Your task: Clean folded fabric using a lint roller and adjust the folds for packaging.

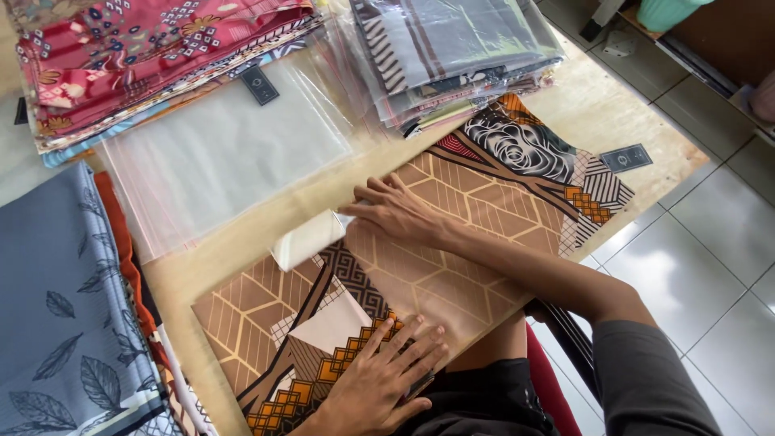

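Scarf point(452, 234), brown, geometric print, half folded on table point(581, 105), just below plastic sleeve point(226, 153); long axis diagonal, near-left to far-right. Left hand point(379, 379) flat, fingers spread, pinning near edge; right hand point(395, 214) flat, pressing crease, nothing gripped. Likely step: folding. Next: fold tighter, edges aligned.

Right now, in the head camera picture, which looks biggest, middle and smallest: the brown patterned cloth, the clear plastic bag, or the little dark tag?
1. Brown patterned cloth, the largest.
2. Clear plastic bag, partly hidden under the stacks.
3. Little dark tag, by far the smallest.
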